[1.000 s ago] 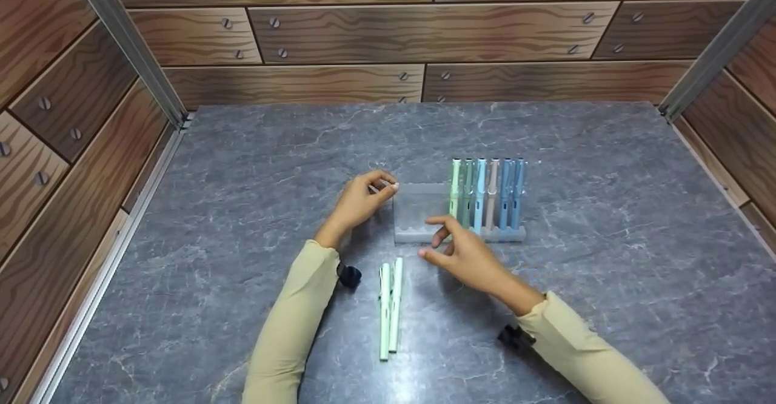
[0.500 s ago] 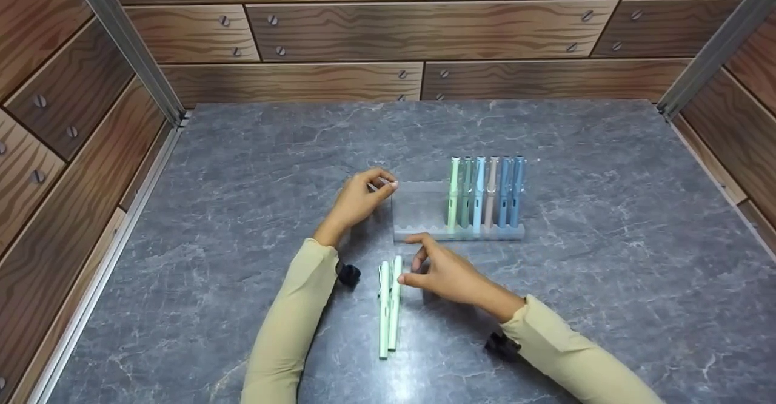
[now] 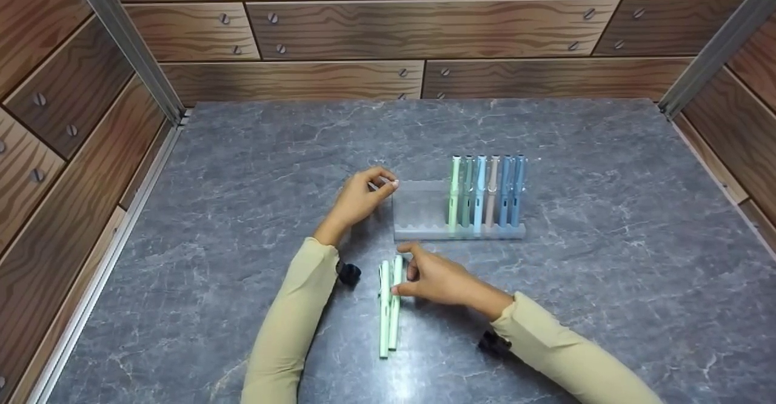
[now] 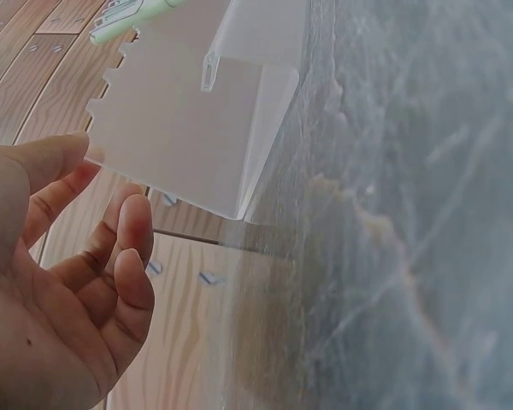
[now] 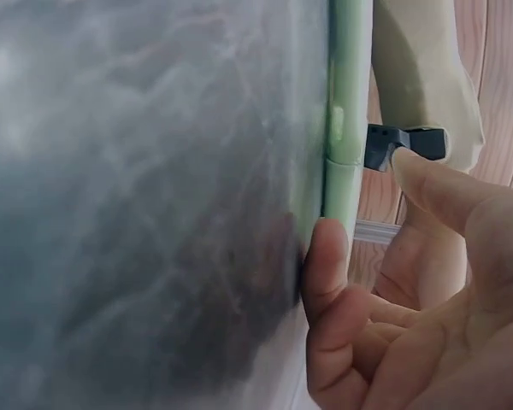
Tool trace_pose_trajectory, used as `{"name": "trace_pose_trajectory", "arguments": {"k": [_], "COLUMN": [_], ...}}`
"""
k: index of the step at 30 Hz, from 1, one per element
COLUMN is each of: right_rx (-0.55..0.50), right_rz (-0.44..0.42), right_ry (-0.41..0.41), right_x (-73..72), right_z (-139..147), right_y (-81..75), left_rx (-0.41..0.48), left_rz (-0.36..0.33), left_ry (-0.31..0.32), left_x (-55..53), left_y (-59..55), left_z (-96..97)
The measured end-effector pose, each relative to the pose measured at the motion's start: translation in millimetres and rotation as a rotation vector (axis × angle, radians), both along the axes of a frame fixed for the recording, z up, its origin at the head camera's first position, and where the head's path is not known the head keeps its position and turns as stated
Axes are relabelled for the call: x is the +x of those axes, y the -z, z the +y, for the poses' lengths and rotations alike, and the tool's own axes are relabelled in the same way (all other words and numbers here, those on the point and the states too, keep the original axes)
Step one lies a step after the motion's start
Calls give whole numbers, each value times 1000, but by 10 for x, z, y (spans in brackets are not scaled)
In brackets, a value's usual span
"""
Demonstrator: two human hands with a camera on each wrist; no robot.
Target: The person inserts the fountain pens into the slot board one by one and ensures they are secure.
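In the head view, a clear plastic pen stand [image 3: 419, 207] holds several upright pens in its right part, among them a light green pen [image 3: 453, 195]. My left hand [image 3: 361, 196] pinches the stand's upper left corner between thumb and index finger; the left wrist view shows this corner [image 4: 111, 149] close up. Two pale green pens lie side by side on the table in front of the stand, the left pen [image 3: 384, 325] and the right pen [image 3: 394, 325]. My right hand [image 3: 445, 279] is beside the right pen, its thumb and index finger spread apart around the capped end.
The grey marbled table [image 3: 273, 161] is bounded by wood-patterned walls [image 3: 424, 28] and metal posts [image 3: 130, 52]. Black wrist cameras sit at both cuffs, the left camera [image 3: 348, 275] close to the lying pens.
My right hand has moved left and toward me, from in front of the stand to the lying green pens. My left hand stays at the stand's corner.
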State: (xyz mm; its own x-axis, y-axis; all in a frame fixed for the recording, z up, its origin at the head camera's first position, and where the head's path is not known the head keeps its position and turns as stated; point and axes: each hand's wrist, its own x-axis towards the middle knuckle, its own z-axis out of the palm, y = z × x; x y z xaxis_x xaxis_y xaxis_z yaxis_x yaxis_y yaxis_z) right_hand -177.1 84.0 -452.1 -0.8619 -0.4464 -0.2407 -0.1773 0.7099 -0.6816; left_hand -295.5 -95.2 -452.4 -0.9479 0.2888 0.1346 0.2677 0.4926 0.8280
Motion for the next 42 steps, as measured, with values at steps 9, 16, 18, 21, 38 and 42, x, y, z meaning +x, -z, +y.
{"name": "trace_pose_trajectory", "arguments": {"k": [9,16,18,21,38,42], "right_rx": [33,65,77,97,101,97], "right_rz": [-4,-4,1,7,20,10], "right_ry": [-11,-20,-16,-14,8,19], "right_x": [-13,-24,-27,-34,-45,-49], "right_z": [-16,-52,-64,-78,-68,-64], "right_y": [11,32,36,47,56,53], "left_rx": [5,9,13,13,12,5], "left_rz": [-22,-30,-25,-25,-23,-30], "left_ry": [6,9,4,3,0,-7], "left_x": [7,11,8,6,-15,-18], "left_y": [-2,0,4,6,23,25], "left_z": [-3,-5,-3,-2,4,3]}}
